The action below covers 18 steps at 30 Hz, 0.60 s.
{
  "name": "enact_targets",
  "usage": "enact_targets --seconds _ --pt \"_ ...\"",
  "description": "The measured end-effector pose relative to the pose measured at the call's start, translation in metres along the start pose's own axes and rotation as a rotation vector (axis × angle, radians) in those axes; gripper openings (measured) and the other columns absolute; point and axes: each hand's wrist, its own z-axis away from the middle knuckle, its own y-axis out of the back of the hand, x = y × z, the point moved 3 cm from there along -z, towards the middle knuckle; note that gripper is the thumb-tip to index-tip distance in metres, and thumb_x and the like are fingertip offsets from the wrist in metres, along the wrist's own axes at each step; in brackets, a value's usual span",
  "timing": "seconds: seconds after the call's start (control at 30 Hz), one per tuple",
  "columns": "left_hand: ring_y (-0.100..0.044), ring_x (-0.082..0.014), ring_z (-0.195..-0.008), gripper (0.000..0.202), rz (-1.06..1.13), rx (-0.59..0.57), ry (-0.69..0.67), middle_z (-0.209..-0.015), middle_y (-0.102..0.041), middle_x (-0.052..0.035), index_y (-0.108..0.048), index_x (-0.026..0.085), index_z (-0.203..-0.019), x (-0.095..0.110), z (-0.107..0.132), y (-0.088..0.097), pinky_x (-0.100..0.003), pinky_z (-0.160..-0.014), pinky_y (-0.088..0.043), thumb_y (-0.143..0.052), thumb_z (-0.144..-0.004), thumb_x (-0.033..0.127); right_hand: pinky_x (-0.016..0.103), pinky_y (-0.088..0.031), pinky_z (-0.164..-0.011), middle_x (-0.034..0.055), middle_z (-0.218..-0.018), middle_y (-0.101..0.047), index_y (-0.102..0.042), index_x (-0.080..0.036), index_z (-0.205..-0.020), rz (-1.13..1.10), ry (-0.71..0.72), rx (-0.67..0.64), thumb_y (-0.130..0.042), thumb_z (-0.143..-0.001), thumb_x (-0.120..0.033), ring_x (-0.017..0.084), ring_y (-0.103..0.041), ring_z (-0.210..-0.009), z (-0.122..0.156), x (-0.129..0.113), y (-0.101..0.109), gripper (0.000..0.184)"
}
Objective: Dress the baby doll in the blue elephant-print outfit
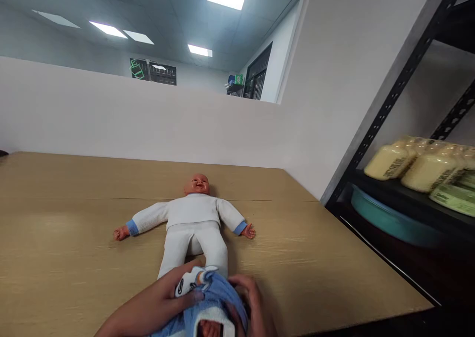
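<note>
A baby doll (193,211) in a white outfit with blue cuffs lies on its back on the table (74,258), arms spread and head toward the wall. At its lower legs is a blue and white cloth garment (218,290) with a printed patch, bunched up. My left hand (166,295) grips the garment's left side, thumb on top. My right hand (254,302) is curled round its right side, fingers partly hidden by cloth. Something reddish shows inside a white-edged opening at the bottom; I cannot tell whether it is a doll's foot or fingers. The doll's feet are covered.
On the right stands a black metal shelf (393,89) with several cream-coloured bottles (389,161) and a green package (456,191). A teal basin (389,218) sits below them. A white wall (148,124) with an opening or mirror runs behind the table.
</note>
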Motion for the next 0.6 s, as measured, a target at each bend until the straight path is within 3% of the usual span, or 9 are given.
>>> enact_targets --seconds 0.07,0.13,0.23,0.3,0.4,0.5,0.6 --pt "-0.05 -0.042 -0.146 0.098 0.095 -0.019 -0.061 -0.164 -0.054 -0.0106 -0.051 0.025 -0.159 0.0 -0.002 0.0 -0.051 -0.127 -0.039 -0.074 -0.083 0.082 0.037 -0.06 -0.096 0.0121 -0.124 -0.076 -0.067 -0.026 -0.132 -0.063 0.059 -0.051 -0.07 -0.095 -0.049 0.031 -0.073 -0.109 -0.012 -0.023 0.002 0.043" --pt "-0.051 -0.044 -0.144 0.109 0.149 -0.035 -0.106 -0.162 -0.055 -0.0124 -0.05 0.025 -0.16 0.001 -0.003 -0.001 -0.054 -0.126 -0.039 -0.084 -0.073 0.081 0.038 -0.055 -0.106 0.0124 -0.138 -0.069 -0.07 -0.026 -0.122 -0.047 0.135 -0.045 -0.076 -0.093 -0.047 0.032 -0.068 -0.124 -0.024 -0.044 0.005 0.037" --pt "-0.054 -0.0419 -0.142 0.092 0.147 0.001 -0.101 -0.158 -0.059 -0.0127 -0.057 0.024 -0.155 0.002 -0.006 -0.003 -0.053 -0.126 -0.04 -0.081 -0.081 0.075 0.038 -0.043 -0.119 0.0095 -0.15 -0.061 -0.07 -0.027 -0.116 -0.037 0.204 -0.08 -0.063 -0.102 -0.044 0.03 -0.056 -0.14 -0.038 -0.061 0.009 0.023" --pt "-0.056 -0.0403 -0.138 0.082 0.138 0.031 -0.081 -0.156 -0.061 -0.0123 -0.059 0.024 -0.152 0.001 -0.007 -0.004 -0.052 -0.125 -0.041 -0.073 -0.089 0.074 0.038 -0.046 -0.112 0.009 -0.134 -0.069 -0.066 -0.027 -0.121 -0.044 0.144 -0.11 -0.052 -0.108 -0.049 0.028 -0.063 -0.128 -0.047 -0.058 0.009 0.029" --pt "-0.05 -0.0417 -0.146 0.076 0.099 0.091 -0.06 -0.161 -0.057 -0.0095 -0.057 0.026 -0.154 -0.003 -0.009 -0.002 -0.053 -0.13 -0.035 -0.071 -0.091 0.067 0.036 -0.051 -0.095 0.0062 -0.107 -0.072 -0.065 -0.024 -0.117 -0.063 0.045 -0.118 -0.054 -0.104 -0.064 0.027 -0.066 -0.103 -0.063 -0.046 0.009 0.044" --pt "-0.033 -0.0428 -0.158 0.077 0.022 0.256 -0.014 -0.169 -0.047 -0.0074 -0.05 0.026 -0.159 -0.004 -0.01 0.003 -0.054 -0.134 -0.024 -0.069 -0.092 0.059 0.036 -0.051 -0.091 0.0049 -0.103 -0.068 -0.063 -0.022 -0.114 -0.176 0.025 -0.14 -0.058 -0.098 -0.074 0.026 -0.063 -0.098 -0.083 -0.039 0.009 0.054" --pt "-0.034 -0.0403 -0.159 0.064 -0.047 0.403 -0.062 -0.168 -0.049 -0.0078 -0.054 0.026 -0.154 -0.004 -0.014 0.009 -0.052 -0.133 -0.028 -0.063 -0.095 0.049 0.035 -0.05 -0.091 0.0039 -0.101 -0.065 -0.064 -0.022 -0.112 -0.178 0.055 -0.196 -0.061 -0.098 -0.072 0.024 -0.06 -0.098 -0.098 -0.044 0.01 0.052"
